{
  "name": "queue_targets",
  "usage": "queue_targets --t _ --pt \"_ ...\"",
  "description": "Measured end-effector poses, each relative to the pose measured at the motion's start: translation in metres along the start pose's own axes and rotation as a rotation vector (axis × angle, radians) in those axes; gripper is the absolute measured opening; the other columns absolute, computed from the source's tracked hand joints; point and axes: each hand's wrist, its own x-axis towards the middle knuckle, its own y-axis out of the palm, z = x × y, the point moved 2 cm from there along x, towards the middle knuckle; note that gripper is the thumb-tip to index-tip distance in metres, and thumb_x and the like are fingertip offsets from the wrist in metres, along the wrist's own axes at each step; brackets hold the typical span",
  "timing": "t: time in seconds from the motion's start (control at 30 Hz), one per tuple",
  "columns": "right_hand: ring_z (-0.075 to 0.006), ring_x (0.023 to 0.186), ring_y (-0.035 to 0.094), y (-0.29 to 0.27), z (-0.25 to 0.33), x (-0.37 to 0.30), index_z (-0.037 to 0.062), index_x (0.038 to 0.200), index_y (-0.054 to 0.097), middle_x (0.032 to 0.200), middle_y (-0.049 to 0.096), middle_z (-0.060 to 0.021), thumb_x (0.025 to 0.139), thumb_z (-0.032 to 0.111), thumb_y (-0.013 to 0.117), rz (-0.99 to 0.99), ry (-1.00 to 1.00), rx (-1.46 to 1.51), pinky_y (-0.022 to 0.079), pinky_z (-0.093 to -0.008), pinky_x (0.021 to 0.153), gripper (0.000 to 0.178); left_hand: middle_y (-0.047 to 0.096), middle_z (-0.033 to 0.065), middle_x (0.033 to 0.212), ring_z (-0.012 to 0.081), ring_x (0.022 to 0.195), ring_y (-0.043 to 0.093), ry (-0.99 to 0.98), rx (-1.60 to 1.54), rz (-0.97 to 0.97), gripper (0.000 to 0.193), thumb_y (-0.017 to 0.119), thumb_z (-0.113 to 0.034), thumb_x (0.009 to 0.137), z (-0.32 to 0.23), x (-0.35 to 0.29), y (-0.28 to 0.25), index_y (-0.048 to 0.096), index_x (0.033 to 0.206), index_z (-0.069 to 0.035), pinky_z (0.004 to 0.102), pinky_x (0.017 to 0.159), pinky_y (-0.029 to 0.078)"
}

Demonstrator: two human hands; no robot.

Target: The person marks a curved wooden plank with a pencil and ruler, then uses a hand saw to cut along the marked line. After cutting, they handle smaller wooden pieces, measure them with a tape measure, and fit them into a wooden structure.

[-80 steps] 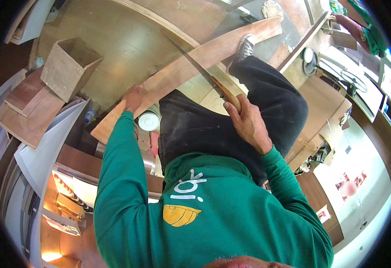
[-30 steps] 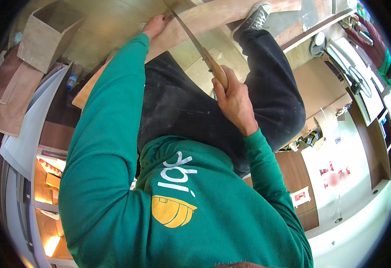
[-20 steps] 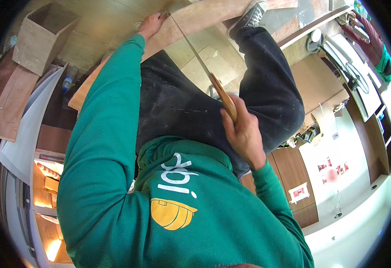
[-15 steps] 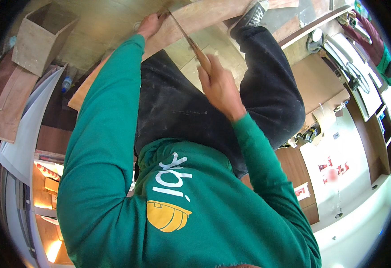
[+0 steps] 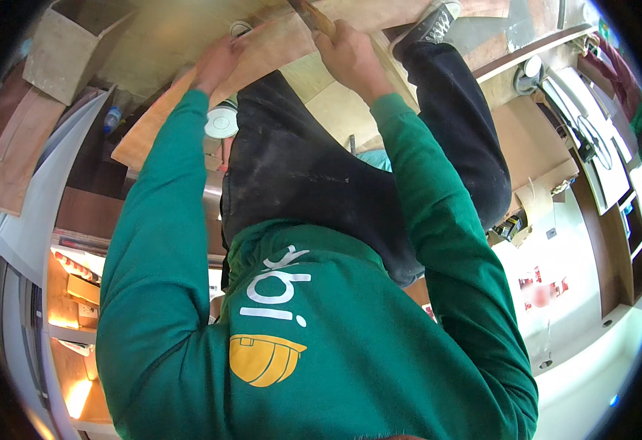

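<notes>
A long, pale wooden board (image 5: 280, 48) slants across the top of the view, above my legs. My left hand (image 5: 218, 64) grips it, with its fingers curled at the surface and partly hidden. Farther right, my right hand (image 5: 354, 62) is closed round the wooden handle of a hand saw (image 5: 312, 16). Only the handle and a dark piece beyond it show; the rest of the saw passes out of the top edge.
My shoe (image 5: 438, 28) is beside the board's right part. A round white-topped object (image 5: 222, 122) sits below my left hand. An open wooden box (image 5: 68, 55) stands at far left near stacked panels (image 5: 16, 147). Another person's dark red sleeve (image 5: 618, 70) shows at upper right.
My right hand has moved up and away from my body with the saw. My left hand has shifted left and down along the board, uncovering the round white-topped object.
</notes>
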Motion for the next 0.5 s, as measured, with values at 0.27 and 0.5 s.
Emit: queue_targets --t 0.27,0.5 --pt "-0.0574 0.089 0.067 -0.058 0.028 -0.116 -0.0008 0.121 0.061 0.091 0.068 -0.0369 0.105 0.029 0.063 0.048 0.085 -0.058 0.053 -0.0609 0.078 0.034 0.066 0.0198 0.141 0.0422 0.134 0.059 -0.089 0.109 0.033 0.058 0.046 -0.060 0.106 0.042 -0.004 0.008 0.066 0.135 -0.013 0.0621 0.112 0.039" --pt "-0.0498 0.085 0.072 -0.128 0.075 -0.211 0.0033 0.132 0.059 0.086 0.070 -0.0305 0.105 0.022 0.066 0.136 0.336 0.012 0.057 -0.0528 0.073 0.033 0.071 0.0269 0.121 0.0507 0.116 0.064 0.080 0.088 -0.085 0.059 0.044 -0.060 0.109 0.057 0.000 0.016 0.063 0.125 -0.007 0.0603 0.098 0.048"
